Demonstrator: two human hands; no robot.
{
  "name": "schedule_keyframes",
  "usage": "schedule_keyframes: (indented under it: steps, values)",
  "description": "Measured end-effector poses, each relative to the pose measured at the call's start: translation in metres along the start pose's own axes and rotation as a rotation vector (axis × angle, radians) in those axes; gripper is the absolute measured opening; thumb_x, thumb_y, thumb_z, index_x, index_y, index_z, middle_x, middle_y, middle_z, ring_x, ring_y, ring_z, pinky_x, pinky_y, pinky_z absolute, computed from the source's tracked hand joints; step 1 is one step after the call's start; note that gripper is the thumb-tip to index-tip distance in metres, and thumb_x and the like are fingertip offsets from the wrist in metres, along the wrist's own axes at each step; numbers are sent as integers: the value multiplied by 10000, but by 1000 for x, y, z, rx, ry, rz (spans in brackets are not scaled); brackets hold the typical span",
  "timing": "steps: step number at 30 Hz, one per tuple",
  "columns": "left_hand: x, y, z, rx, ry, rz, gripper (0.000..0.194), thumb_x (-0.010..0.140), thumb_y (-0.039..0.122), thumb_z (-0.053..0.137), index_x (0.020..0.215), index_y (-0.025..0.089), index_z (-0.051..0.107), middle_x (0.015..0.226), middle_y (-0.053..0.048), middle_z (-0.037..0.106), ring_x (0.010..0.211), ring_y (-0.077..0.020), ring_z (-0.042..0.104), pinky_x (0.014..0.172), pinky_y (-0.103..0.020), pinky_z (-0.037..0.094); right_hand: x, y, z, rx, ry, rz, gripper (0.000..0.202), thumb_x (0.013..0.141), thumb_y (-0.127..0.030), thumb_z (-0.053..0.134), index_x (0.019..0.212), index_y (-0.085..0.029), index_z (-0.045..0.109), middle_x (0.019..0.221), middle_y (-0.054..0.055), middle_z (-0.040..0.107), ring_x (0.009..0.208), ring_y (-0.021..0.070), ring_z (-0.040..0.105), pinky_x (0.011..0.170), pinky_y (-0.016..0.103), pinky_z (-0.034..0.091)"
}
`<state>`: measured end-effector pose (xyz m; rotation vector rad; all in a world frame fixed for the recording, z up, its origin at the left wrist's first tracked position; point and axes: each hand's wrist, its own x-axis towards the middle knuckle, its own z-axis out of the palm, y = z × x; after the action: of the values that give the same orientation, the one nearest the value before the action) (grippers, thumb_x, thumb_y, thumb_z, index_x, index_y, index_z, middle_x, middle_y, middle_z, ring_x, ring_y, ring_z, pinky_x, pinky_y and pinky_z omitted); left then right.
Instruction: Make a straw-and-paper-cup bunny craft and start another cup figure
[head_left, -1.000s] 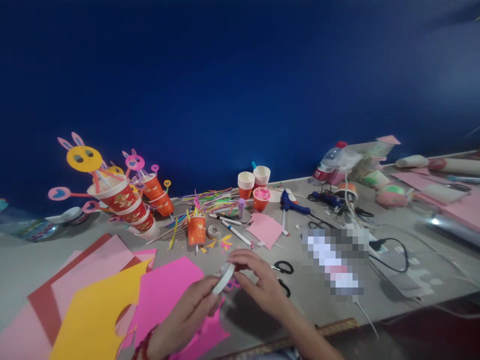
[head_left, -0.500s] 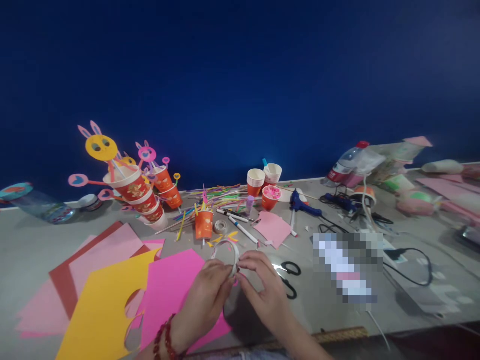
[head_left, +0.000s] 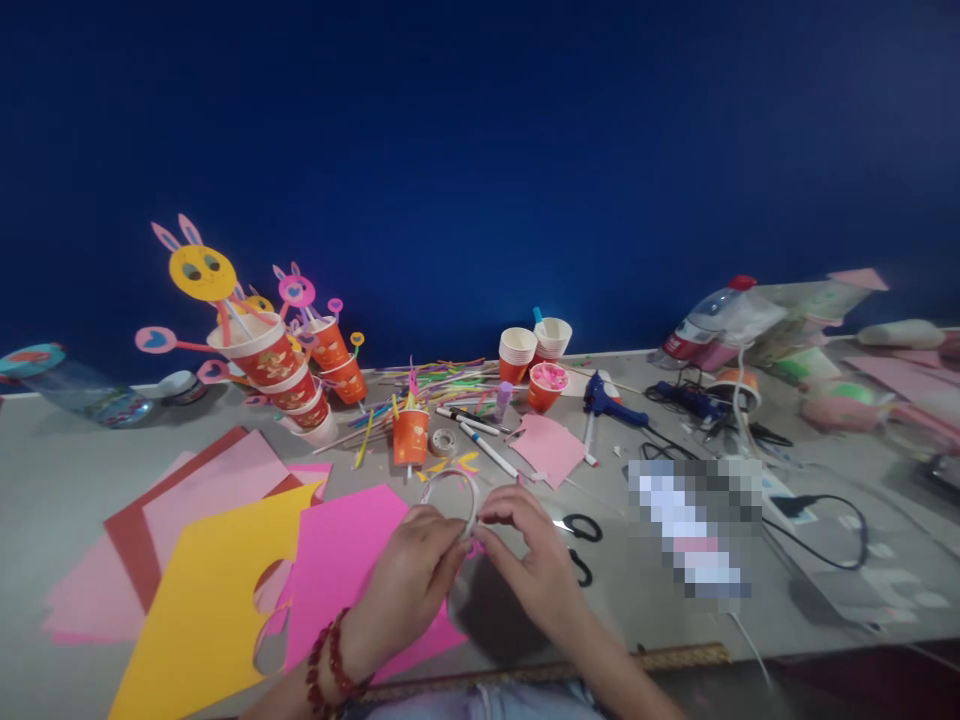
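A thin white roll of tape (head_left: 471, 492) stands up between my hands, low in the middle of the view. My left hand (head_left: 412, 560) is closed on the lower part of its rim. At the same spot my right hand (head_left: 529, 550) pinches the roll's near edge with thumb and forefinger; fingers partly hide what lies between them. A small pink piece (head_left: 477, 548) shows just below the fingertips. Under my left forearm lies a bright pink sheet (head_left: 345, 550). Black-handled scissors (head_left: 583, 528) rest beside my right hand, partly covered by it.
Left lie a yellow cut-out sheet (head_left: 187, 600) and stacked pink and red sheets. Behind stand decorated cups (head_left: 270, 365), an orange cup (head_left: 410, 437), a small tape roll (head_left: 443, 443) and markers (head_left: 487, 452). A blue glue gun (head_left: 611, 402) with cables lies right.
The view has shifted slightly, so the table's things appear a little higher. My hands stay at the tape roll, with only a slight change in finger position.
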<state>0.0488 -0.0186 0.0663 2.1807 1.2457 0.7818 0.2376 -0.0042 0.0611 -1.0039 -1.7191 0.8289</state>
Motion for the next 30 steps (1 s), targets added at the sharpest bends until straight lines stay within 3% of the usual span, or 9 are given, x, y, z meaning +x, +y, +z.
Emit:
schedule_keyframes:
  steps: [5,11,16,26,30]
  values:
    - [0,-4,-3,47,8,-8,263,1037,236,409,829,195,563,777,-51,628,766,-217,565,713,-329,398,2,-1,-6,52,-63,8,93,969,-224,598,876,-229,606,899,31,630,878,208,617,794,325,484]
    - [1,-5,-10,18,-2,-33,218,1005,188,415,918,189,615,860,-75,681,800,-225,597,735,-335,427,6,-1,-5,28,-52,15,94,946,-206,622,1036,-231,626,1015,52,638,889,200,617,802,317,504]
    - [2,-2,-8,27,31,-12,225,976,165,435,899,194,644,862,-75,695,805,-229,616,740,-335,438,9,-1,0,49,-73,32,91,958,-189,596,874,-221,606,891,29,621,841,192,603,755,300,477]
    - [4,-4,-5,67,54,7,260,959,163,421,818,194,637,794,-65,676,739,-213,594,718,-328,426,3,5,4,254,-40,262,55,872,-238,682,883,-215,633,816,1,661,740,168,629,686,266,503]
    - [5,-5,-5,68,46,0,273,947,145,406,787,196,621,744,-50,652,704,-201,571,703,-325,409,5,5,5,269,-90,289,65,861,-252,693,904,-206,678,802,6,681,738,171,636,692,271,504]
